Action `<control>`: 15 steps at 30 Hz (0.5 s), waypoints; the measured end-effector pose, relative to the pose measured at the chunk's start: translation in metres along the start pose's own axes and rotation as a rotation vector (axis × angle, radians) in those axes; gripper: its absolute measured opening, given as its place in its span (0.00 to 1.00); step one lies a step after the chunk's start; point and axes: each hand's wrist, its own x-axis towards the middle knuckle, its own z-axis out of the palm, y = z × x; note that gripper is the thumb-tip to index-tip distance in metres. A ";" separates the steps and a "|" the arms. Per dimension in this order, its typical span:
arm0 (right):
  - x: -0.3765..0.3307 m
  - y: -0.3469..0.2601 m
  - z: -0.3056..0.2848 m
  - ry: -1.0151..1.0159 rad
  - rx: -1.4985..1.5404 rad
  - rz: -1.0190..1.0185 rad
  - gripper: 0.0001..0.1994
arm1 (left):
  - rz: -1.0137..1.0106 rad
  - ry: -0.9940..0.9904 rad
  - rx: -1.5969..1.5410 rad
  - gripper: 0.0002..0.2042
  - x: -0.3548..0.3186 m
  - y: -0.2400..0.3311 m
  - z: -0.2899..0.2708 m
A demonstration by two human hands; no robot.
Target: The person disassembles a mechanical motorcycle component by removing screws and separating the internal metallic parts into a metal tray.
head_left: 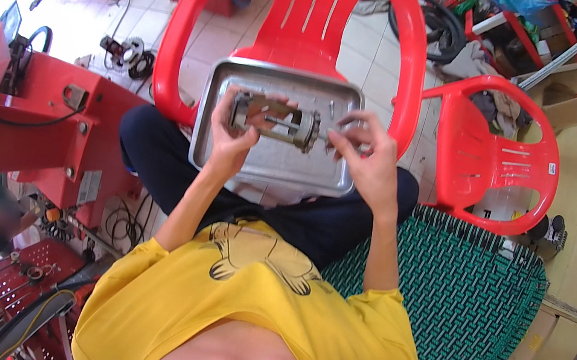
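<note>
I see a red chair [304, 41], cut off above, beyond a metal tray [290, 171]. Over the tray, the left hand [232, 136] grips a cylindrical metal frame [302, 134]; the right hand [369, 152] curls beside its right end, whether pinching anything I cannot tell. Small pieces [331, 109] look indistinct.

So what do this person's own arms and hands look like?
The left hand and right hand are bare, without gloves; no watch or bracelet shows at either wrist. Short yellow sleeves end near the elbows, leaving the forearms uncovered.
</note>
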 end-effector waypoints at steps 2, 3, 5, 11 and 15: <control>0.002 0.005 -0.001 0.085 -0.132 -0.210 0.12 | 0.003 0.010 -0.013 0.29 0.001 0.001 0.006; 0.003 0.008 0.000 0.127 -0.194 -0.321 0.11 | 0.009 -0.001 -0.013 0.29 0.002 0.002 0.007; 0.003 0.008 -0.001 0.013 -0.088 -0.154 0.14 | 0.014 -0.017 -0.005 0.29 0.003 0.002 0.005; 0.006 0.004 -0.001 0.011 -0.185 -0.211 0.17 | 0.009 -0.011 0.029 0.30 -0.001 0.001 0.003; 0.011 0.007 -0.001 -0.103 -0.066 -0.041 0.22 | 0.013 -0.008 0.008 0.30 -0.002 0.000 -0.002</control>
